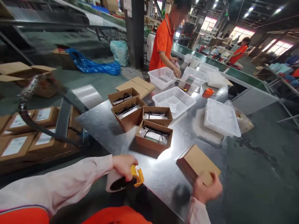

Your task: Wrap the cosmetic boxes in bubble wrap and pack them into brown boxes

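My left hand point(125, 166) is closed round a tape dispenser point(137, 175) with a yellow head and a wide roll, at the near edge of the metal table point(161, 174). On the right, my right hand point(207, 188) is at the near corner of a closed brown box point(198, 163); its fingers are curled and slightly blurred, and whether they grip the box is unclear. Beyond my hands stand several open cardboard boxes point(154, 149) holding bubble-wrapped items and black cables.
White baskets point(174, 101) stand farther back, near a person in orange point(161, 46). A stack of white trays point(221, 118) is at the right edge. An orange dispenser point(207, 92) lies behind. Labelled cartons point(46, 141) fill the left, beside a metal cart frame.
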Demonstrator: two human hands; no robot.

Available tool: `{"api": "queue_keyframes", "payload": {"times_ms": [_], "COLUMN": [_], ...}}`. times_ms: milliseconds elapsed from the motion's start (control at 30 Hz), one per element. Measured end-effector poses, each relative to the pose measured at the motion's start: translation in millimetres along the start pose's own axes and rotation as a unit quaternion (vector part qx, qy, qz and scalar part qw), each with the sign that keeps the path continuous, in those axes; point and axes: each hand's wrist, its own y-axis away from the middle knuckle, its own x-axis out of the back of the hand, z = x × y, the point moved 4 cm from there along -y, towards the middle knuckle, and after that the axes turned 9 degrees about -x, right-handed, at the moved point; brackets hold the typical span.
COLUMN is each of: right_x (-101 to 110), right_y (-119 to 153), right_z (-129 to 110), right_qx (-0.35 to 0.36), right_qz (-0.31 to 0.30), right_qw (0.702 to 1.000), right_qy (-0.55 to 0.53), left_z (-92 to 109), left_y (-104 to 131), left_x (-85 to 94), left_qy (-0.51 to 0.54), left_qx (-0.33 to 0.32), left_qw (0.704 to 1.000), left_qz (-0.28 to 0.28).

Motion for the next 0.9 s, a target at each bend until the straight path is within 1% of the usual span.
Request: {"api": "queue_keyframes", "payload": {"times_ms": [33, 67, 100, 133, 167, 200, 233, 267, 333, 367, 400, 433, 467, 500, 533, 567, 600, 633, 667, 700, 733, 767, 833, 900], "right_x": [-21, -45, -66, -84, -98, -107, -110, -108, -95, -87, -77, -69, -60, -53, -49, -46, -44, -44, -45, -48, -52, -56, -62, -66], "right_y": [17, 38, 60, 78, 91, 100, 105, 107, 110, 113, 116, 120, 122, 120, 113, 102, 89, 77, 69, 65, 65, 68, 78, 89], "right_z": [-53, -106, -152, -189, -214, -228, -232, -228, -205, -190, -177, -168, -163, -163, -167, -173, -178, -182, -183, -184, -184, -184, -185, -188], "right_qx": [0.110, 0.233, 0.332, 0.394, 0.423, 0.437, 0.440, 0.439, 0.450, 0.464, 0.480, 0.496, 0.506, 0.508, 0.494, 0.461, 0.406, 0.336, 0.267, 0.214, 0.181, 0.169, 0.180, 0.195], "right_qz": [-0.031, -0.102, -0.170, -0.220, -0.268, -0.304, -0.328, -0.344, -0.373, -0.399, -0.434, -0.473, -0.502, -0.507, -0.478, -0.417, -0.336, -0.263, -0.214, -0.198, -0.206, -0.224, -0.245, -0.256], "right_qw": [0.993, 0.967, 0.927, 0.891, 0.858, 0.834, 0.819, 0.809, 0.792, 0.774, 0.749, 0.719, 0.696, 0.694, 0.725, 0.783, 0.849, 0.900, 0.926, 0.928, 0.915, 0.898, 0.875, 0.867], "right_qy": [0.014, 0.014, 0.027, 0.060, 0.111, 0.145, 0.170, 0.184, 0.178, 0.163, 0.142, 0.116, 0.084, 0.051, 0.028, 0.025, 0.048, 0.093, 0.158, 0.232, 0.295, 0.339, 0.376, 0.380], "left_z": [-1, -2, -3, -5, -7, -10, -14, -18, -28, -33, -36, -38, -39, -38, -37, -36, -35, -34, -35, -36, -37, -39, -39, -34], "left_y": [9, 18, 27, 35, 44, 54, 63, 72, 85, 87, 87, 84, 80, 75, 72, 69, 69, 71, 75, 80, 84, 86, 83, 68], "left_x": [1.1, 2.2, 3.7, 6.3, 9.1, 11.6, 13.5, 14.5, 12.4, 9.1, 4.5, -1.0, -7.0, -13.0, -18.7, -23.7, -28.1, -31.7, -34.8, -37.2, -39.1, -40.3, -41.1, -39.3], "left_qy": [-0.014, -0.021, -0.027, -0.036, -0.048, -0.066, -0.088, -0.111, -0.153, -0.168, -0.179, -0.186, -0.189, -0.190, -0.187, -0.182, -0.179, -0.175, -0.173, -0.171, -0.172, -0.176, -0.193, -0.210], "left_qx": [0.015, 0.028, 0.037, 0.038, 0.036, 0.033, 0.030, 0.027, 0.018, 0.012, 0.006, -0.003, -0.013, -0.021, -0.027, -0.031, -0.034, -0.036, -0.037, -0.034, -0.028, -0.022, -0.019, -0.030], "left_qw": [1.000, 0.999, 0.999, 0.998, 0.997, 0.995, 0.992, 0.988, 0.981, 0.979, 0.979, 0.978, 0.979, 0.979, 0.980, 0.981, 0.981, 0.981, 0.981, 0.981, 0.980, 0.980, 0.978, 0.976], "left_qz": [0.001, 0.001, 0.006, 0.024, 0.045, 0.066, 0.086, 0.102, 0.116, 0.112, 0.102, 0.090, 0.077, 0.067, 0.061, 0.060, 0.064, 0.072, 0.080, 0.088, 0.092, 0.090, 0.072, 0.049]}}
